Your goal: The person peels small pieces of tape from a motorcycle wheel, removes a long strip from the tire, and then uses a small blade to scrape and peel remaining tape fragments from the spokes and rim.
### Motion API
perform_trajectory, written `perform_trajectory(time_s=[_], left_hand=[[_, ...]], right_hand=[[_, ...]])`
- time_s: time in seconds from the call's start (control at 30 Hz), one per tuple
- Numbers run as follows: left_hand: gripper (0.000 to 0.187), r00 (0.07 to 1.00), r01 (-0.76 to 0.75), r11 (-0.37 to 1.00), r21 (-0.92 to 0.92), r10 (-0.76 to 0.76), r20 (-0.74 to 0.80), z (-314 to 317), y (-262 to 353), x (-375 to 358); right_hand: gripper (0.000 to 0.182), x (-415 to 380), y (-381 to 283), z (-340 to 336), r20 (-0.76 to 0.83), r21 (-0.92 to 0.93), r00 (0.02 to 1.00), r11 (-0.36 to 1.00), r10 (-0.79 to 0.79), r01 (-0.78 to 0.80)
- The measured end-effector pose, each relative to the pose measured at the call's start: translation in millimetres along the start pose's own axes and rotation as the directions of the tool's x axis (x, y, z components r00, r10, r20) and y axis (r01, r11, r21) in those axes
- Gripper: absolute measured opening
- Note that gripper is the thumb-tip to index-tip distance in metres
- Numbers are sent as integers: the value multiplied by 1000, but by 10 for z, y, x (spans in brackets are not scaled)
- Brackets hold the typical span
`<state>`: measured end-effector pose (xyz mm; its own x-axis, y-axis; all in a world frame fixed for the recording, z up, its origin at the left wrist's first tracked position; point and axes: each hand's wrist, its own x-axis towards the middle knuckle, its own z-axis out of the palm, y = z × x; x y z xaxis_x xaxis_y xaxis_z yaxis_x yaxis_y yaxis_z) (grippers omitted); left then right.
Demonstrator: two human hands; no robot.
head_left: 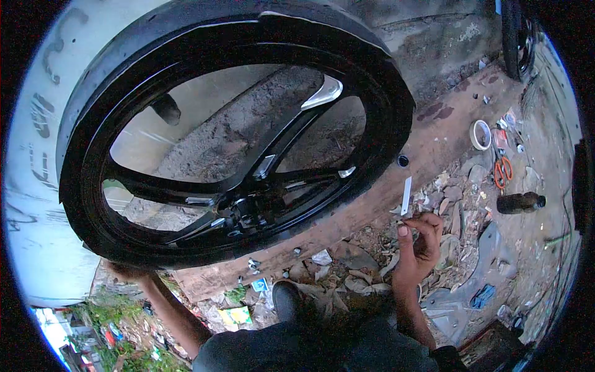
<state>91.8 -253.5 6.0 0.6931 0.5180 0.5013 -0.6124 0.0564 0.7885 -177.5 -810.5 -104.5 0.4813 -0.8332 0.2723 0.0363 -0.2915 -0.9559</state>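
A large black wheel (pixel 248 186) with a tyre and a few broad spokes fills the upper left and centre. Silver patches show on its spokes. My left hand (pixel 127 271) is at the wheel's lower left edge, its fingers mostly hidden under the tyre. To the right of the wheel, my right hand (pixel 421 239) is closed in a pinch, with thumb and forefinger at the lower end of a narrow white strip (pixel 406 195). The strip points upward, apart from the tyre.
A roll of tape (pixel 480 134), orange-handled scissors (pixel 502 172) and a dark bottle (pixel 520 203) lie at the right. Another wheel (pixel 519 40) stands at the upper right. Rubble and scraps cover the ground near a shoe (pixel 287 301). A grey wall (pixel 440 37) rises behind.
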Motion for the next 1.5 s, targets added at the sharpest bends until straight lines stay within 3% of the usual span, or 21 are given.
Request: perform_trajectory(time_s=[0.07, 0.23, 0.37, 0.47, 0.53, 0.6, 0.63, 0.7, 0.73, 0.8, 0.93, 1.0, 1.07, 1.17, 1.23, 1.3, 1.37, 1.5], left_hand=[[60, 993, -107, 986, 127, 112, -30, -184, -93, 61], [52, 937, -348, 898, 268, 342, 67, -205, -172, -50], [47, 828, -558, 737, 381, 520, 207, -240, -198, 49], [45, 957, -289, 954, 79, 285, 54, 28, -63, -99], [45, 911, -273, 962, -33, 269, 313, 108, 145, -197], [46, 838, -367, 930, -13, 336, 429, -73, 139, -103], [47, 807, -473, 879, 62, 404, 431, -323, -6, 141], [48, 782, -535, 839, 98, 449, 432, -259, -12, 104], [49, 796, -498, 865, 62, 428, 428, 136, 123, -231], [50, 830, -440, 897, 35, 392, 396, 305, 183, -368], [50, 900, -428, 867, 256, 381, 212, -634, -83, 436], [48, 892, -452, 827, 336, 428, 145, -485, -75, 358], [46, 863, -505, 811, 297, 488, 135, -150, -166, 6], [43, 900, -436, 870, 230, 428, 88, -233, -180, 83], [43, 907, -357, 932, 56, 332, 261, -139, 66, -125], [44, 860, -465, 867, 177, 396, 321, -277, 56, -108], [46, 741, -654, 517, 551, 585, 330, -614, -261, 185], [47, 865, -499, 792, 352, 433, 252, -507, -116, -35]], right_hand=[[13, -1, 26, 3, 0, 4, 1000, 1000, -5, 5], [13, -13, 8, 33, 15, -25, 1000, 1000, 14, -14], [14, -22, 2, 68, 7, -35, 1000, 999, 18, -18], [15, -16, 22, 64, 14, -28, 1000, 999, 27, -27], [15, -7, 30, 75, 12, -29, 1000, 999, 18, -18], [15, -9, 41, 74, 17, -34, 1000, 999, 18, -17], [15, -12, 48, 69, 22, -39, 1000, 999, 22, -21], [14, -11, 53, 76, 26, -36, 999, 999, 28, -27], [14, -8, 51, 82, 25, -29, 999, 999, 30, -29], [14, -6, 55, 85, 26, -25, 999, 999, 33, -32], [13, -14, 76, 102, 25, -4, 998, 999, 49, -49], [13, -12, 69, 106, 28, -7, 998, 999, 50, -50], [14, 2, 47, 105, 42, -35, 998, 999, 38, -36], [15, 22, 7, 148, 63, -47, 998, 999, 9, -6], [16, 56, -50, 201, 107, -58, 994, 998, -20, 26], [17, 98, -125, 296, 139, -52, 988, 996, -66, 74], [18, 137, -214, 424, 162, -30, 978, 990, -129, 136], [22, 129, -276, 660, 164, 20, 967, 980, -197, 196]])
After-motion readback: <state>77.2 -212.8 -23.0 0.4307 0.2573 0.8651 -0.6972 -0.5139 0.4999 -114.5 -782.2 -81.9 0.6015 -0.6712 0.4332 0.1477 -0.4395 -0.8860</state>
